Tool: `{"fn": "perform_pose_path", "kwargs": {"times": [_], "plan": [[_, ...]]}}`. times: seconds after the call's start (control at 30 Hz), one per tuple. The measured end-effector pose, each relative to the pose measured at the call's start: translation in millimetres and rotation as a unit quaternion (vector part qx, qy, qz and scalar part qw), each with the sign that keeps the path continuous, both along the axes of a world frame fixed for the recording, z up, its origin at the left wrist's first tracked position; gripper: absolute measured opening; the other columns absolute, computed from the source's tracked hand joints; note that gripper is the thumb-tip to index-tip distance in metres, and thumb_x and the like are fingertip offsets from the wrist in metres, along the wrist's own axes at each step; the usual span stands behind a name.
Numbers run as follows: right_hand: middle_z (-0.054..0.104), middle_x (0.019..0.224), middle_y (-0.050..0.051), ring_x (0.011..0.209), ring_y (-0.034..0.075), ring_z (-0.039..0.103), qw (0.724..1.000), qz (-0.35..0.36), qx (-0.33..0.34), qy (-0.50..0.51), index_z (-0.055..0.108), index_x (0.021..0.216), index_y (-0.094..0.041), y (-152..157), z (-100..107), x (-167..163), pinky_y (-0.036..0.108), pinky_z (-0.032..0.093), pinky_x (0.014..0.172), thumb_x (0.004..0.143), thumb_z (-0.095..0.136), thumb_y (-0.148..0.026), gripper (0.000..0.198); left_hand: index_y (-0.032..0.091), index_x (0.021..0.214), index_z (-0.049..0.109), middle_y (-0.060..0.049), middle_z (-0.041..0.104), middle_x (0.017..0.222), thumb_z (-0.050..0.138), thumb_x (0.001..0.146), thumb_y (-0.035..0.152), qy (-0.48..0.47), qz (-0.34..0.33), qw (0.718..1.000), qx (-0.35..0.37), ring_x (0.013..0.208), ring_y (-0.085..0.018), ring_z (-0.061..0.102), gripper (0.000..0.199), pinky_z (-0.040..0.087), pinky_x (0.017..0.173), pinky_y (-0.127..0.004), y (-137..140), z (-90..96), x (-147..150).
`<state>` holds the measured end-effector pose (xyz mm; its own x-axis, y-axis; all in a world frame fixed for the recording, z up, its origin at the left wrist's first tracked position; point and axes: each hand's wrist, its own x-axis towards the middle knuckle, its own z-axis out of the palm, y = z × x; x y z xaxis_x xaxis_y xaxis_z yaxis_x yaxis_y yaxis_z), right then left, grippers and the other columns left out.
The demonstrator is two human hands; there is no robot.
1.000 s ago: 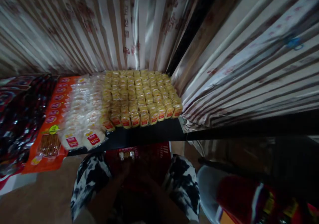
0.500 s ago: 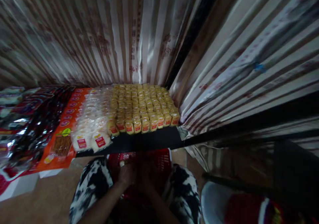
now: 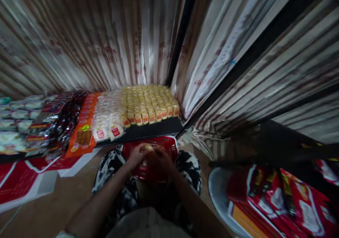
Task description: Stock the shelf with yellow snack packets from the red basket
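- While the person's knees stand apart, a red basket point(image 3: 171, 144) sits between them, just below the black shelf point(image 3: 159, 126).
- Over the basket, the left hand point(image 3: 137, 155) has its fingers curled around a small yellowish pack point(image 3: 147, 148).
- The right hand point(image 3: 162, 159) is close against that pack; whether its fingers grip cannot be told.
- The basket's contents are too dim to name.
- Yellow packs point(image 3: 150, 105) stand in rows on the shelf, beside white packs point(image 3: 107, 121).
- At right, red packets point(image 3: 278, 195) lie by a pale tub point(image 3: 215, 188); which are inside is unclear.
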<state>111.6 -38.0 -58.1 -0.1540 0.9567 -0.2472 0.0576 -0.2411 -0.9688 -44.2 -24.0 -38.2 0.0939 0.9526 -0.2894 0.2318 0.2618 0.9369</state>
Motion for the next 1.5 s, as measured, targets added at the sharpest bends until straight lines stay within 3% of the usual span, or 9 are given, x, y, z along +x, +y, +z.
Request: {"fn": "perform_pose_path", "kwargs": {"times": [0.13, 0.3, 0.5, 0.73, 0.93, 1.1, 1.27, 1.37, 1.5], "plan": [[0.071, 0.087, 0.004, 0.078, 0.019, 0.065, 0.995, 0.015, -0.038, 0.09, 0.065, 0.096, -0.02, -1.3, 23.2, -9.2, 0.032, 0.051, 0.073, 0.066, 0.066, -0.055, 0.047, 0.014, 0.115, 0.055, -0.004, 0.069, 0.086, 0.06, 0.075, 0.025, -0.057, 0.07, 0.996, -0.026, 0.069, -0.013, 0.063, 0.042, 0.05, 0.063, -0.024, -4.6, 22.6, -4.2], [0.069, 0.086, 0.004, 0.076, 0.018, 0.063, 0.996, -0.018, -0.034, 0.083, 0.064, 0.096, -0.019, 1.9, 32.6, -23.6, 0.029, 0.049, 0.069, 0.059, 0.072, -0.052, 0.05, 0.014, 0.11, 0.054, -0.002, 0.066, 0.079, 0.058, 0.077, 0.022, -0.106, 0.095, 0.99, -0.012, 0.058, -0.01, 0.06, 0.035, 0.046, 0.052, -0.019, -11.5, 40.9, -14.4], [0.069, 0.089, 0.004, 0.078, 0.018, 0.063, 0.991, -0.098, -0.025, 0.092, 0.06, 0.104, -0.018, 5.1, 43.8, -36.9, 0.028, 0.049, 0.069, 0.059, 0.072, -0.048, 0.056, 0.014, 0.097, 0.053, -0.003, 0.067, 0.079, 0.057, 0.079, 0.021, -0.159, 0.112, 0.981, -0.022, 0.065, -0.011, 0.064, 0.02, 0.048, 0.057, -0.02, -23.2, 48.4, -29.5], [0.07, 0.085, 0.003, 0.075, 0.018, 0.064, 0.993, -0.068, -0.056, 0.077, 0.064, 0.091, -0.019, -4.3, 39.2, -54.8, 0.029, 0.05, 0.068, 0.059, 0.073, -0.044, 0.041, 0.016, 0.1, 0.054, -0.002, 0.066, 0.082, 0.054, 0.078, 0.021, -0.111, 0.172, 0.979, 0.002, 0.065, -0.011, 0.063, 0.022, 0.046, 0.053, -0.018, -30.4, 45.0, -40.2], [0.068, 0.087, 0.005, 0.079, 0.02, 0.063, 0.997, -0.014, 0.051, -0.05, 0.066, 0.093, -0.018, 5.4, 42.4, -77.0, 0.035, 0.049, 0.078, 0.072, 0.061, -0.04, 0.031, 0.015, 0.103, 0.056, -0.001, 0.065, 0.082, 0.058, 0.074, 0.021, -0.024, 0.167, 0.983, 0.075, 0.062, -0.011, 0.06, 0.029, 0.05, 0.059, -0.022, -14.6, 44.8, -60.4], [0.061, 0.099, 0.009, 0.088, 0.021, 0.058, 0.931, -0.105, 0.233, -0.263, 0.059, 0.111, -0.018, 20.4, 56.6, -92.9, 0.039, 0.045, 0.087, 0.075, 0.056, -0.026, 0.037, 0.013, 0.113, 0.054, -0.004, 0.065, 0.088, 0.056, 0.077, 0.021, 0.126, 0.145, 0.97, 0.148, 0.065, -0.012, 0.06, 0.037, 0.05, 0.069, -0.027, 3.5, 56.4, -72.9], [0.058, 0.093, 0.009, 0.078, 0.018, 0.057, 0.917, -0.09, 0.295, -0.252, 0.057, 0.106, -0.016, 30.9, 58.0, -106.0, 0.033, 0.05, 0.077, 0.079, 0.045, -0.02, 0.029, 0.012, 0.119, 0.05, -0.011, 0.063, 0.104, 0.05, 0.082, 0.019, 0.226, 0.134, 0.943, 0.202, 0.089, -0.019, 0.062, 0.038, 0.048, 0.081, -0.031, 22.3, 65.2, -74.4], [0.059, 0.095, 0.009, 0.085, 0.019, 0.057, 0.91, -0.06, 0.324, -0.25, 0.06, 0.103, -0.017, 36.9, 53.2, -109.4, 0.034, 0.049, 0.081, 0.08, 0.042, -0.017, 0.029, 0.012, 0.121, 0.047, -0.012, 0.06, 0.115, 0.048, 0.082, 0.017, 0.263, 0.129, 0.931, 0.218, 0.103, -0.02, 0.058, 0.04, 0.045, 0.089, -0.032, 36.3, 67.5, -72.6], [0.06, 0.111, 0.01, 0.102, 0.02, 0.056, 0.909, -0.029, 0.337, -0.242, 0.055, 0.12, -0.018, 45.3, 45.7, -108.9, 0.036, 0.046, 0.093, 0.079, 0.042, -0.014, 0.043, 0.01, 0.121, 0.047, -0.015, 0.059, 0.116, 0.045, 0.084, 0.018, 0.298, 0.118, 0.927, 0.197, 0.109, -0.022, 0.055, 0.037, 0.044, 0.091, -0.033, 56.0, 67.1, -69.0]]}}
